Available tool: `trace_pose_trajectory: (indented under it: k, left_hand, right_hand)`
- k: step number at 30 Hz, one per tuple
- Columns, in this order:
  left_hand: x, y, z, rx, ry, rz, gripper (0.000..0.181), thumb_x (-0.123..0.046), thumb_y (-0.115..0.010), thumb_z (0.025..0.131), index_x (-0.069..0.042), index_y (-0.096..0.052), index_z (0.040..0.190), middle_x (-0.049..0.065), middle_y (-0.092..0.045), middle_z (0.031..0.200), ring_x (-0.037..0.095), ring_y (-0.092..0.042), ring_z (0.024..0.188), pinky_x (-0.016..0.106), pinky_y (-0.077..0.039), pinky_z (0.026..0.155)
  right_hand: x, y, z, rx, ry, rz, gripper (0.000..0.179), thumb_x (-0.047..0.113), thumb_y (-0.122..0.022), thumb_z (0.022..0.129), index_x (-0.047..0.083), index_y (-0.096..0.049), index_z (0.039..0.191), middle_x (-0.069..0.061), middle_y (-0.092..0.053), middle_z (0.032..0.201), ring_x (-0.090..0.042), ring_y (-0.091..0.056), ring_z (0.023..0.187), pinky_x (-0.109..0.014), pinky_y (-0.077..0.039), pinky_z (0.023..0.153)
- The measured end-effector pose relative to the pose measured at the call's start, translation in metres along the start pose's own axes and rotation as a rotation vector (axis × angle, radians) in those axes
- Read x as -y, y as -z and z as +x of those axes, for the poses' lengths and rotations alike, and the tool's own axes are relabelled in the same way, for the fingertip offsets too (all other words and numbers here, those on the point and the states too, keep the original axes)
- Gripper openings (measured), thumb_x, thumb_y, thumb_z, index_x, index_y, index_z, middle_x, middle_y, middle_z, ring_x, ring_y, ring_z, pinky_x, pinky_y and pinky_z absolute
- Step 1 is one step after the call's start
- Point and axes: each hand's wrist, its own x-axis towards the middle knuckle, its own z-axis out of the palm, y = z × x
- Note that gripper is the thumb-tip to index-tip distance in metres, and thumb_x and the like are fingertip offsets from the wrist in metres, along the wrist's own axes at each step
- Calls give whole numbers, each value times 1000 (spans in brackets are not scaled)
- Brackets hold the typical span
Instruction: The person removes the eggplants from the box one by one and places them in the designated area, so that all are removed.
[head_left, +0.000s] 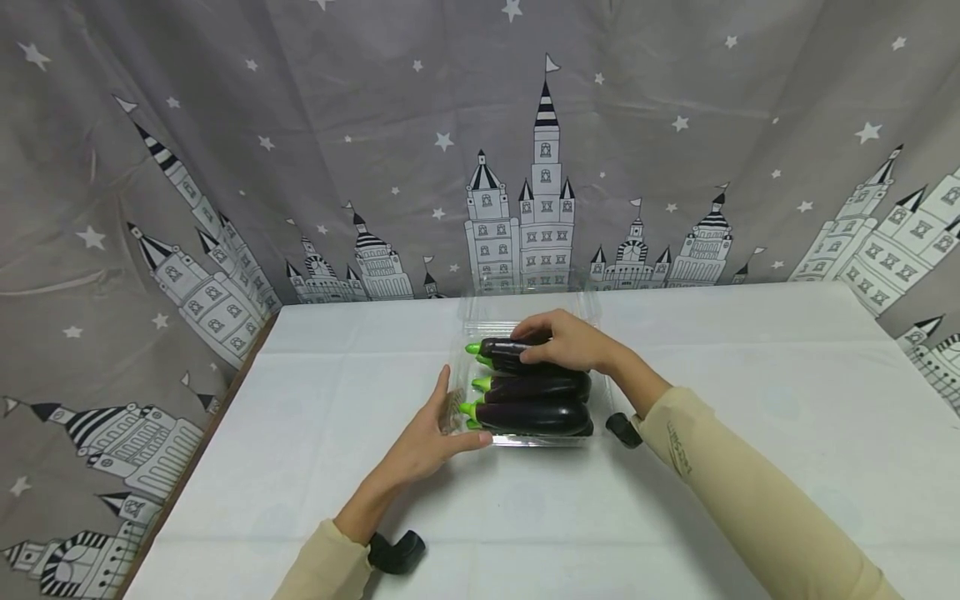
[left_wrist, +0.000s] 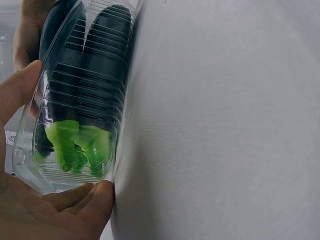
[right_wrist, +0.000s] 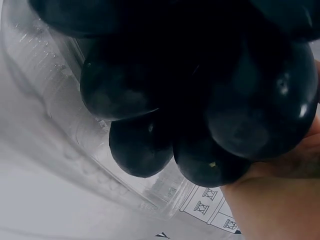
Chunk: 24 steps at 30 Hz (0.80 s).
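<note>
Several dark purple eggplants (head_left: 534, 414) with green stems lie side by side in a clear plastic container (head_left: 517, 442), some stacked on others. At the container's near left corner, my left hand (head_left: 423, 446) holds its sides, thumb at the near edge and fingers along the stem end. The left wrist view shows its fingertips (left_wrist: 102, 197) low on the clear wall beside the green stems (left_wrist: 75, 145). My right hand (head_left: 566, 342) grips the farthest upper eggplant (head_left: 498, 348) from above. From the right wrist, rounded eggplant ends (right_wrist: 140, 145) fill the view, partly hiding that hand.
The container's clear lid (head_left: 525, 308) stands open at the back, toward the grey castle-print curtain (head_left: 390, 167). A white cloth (head_left: 712, 350) covers the table. Black wrist-worn devices (head_left: 397, 552) sit below both sleeves.
</note>
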Motion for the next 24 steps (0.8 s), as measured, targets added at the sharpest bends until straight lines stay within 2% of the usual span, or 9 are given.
trace_pose_trajectory:
  k: [10, 19, 24]
  left_hand:
    - [0, 0, -1, -8, 8, 25, 118, -44, -81, 79, -16, 0, 160, 21, -18, 160, 39, -10, 147, 62, -12, 113]
    - [0, -1, 0, -12, 15, 37, 118, -45, -81, 79, -16, 0, 160, 21, -17, 161, 39, -11, 147, 62, -14, 113]
    - [0, 0, -1, -16, 15, 31, 118, -44, -81, 79, -16, 0, 160, 23, -20, 159, 39, -13, 147, 62, -15, 113]
  right_hand:
    - [-3, -1, 0, -7, 6, -18, 35, 3, -63, 91, 2, -64, 126, -16, -64, 125, -32, -58, 118, -52, -40, 103]
    - [-4, -1, -2, -35, 27, -7, 34, 0, -63, 91, 0, -65, 125, -17, -65, 124, -33, -58, 119, -51, -41, 103]
    - [-3, 0, -3, -75, 57, -28, 35, -1, -64, 91, -1, -64, 125, -17, -65, 123, -32, -59, 116, -50, -42, 101]
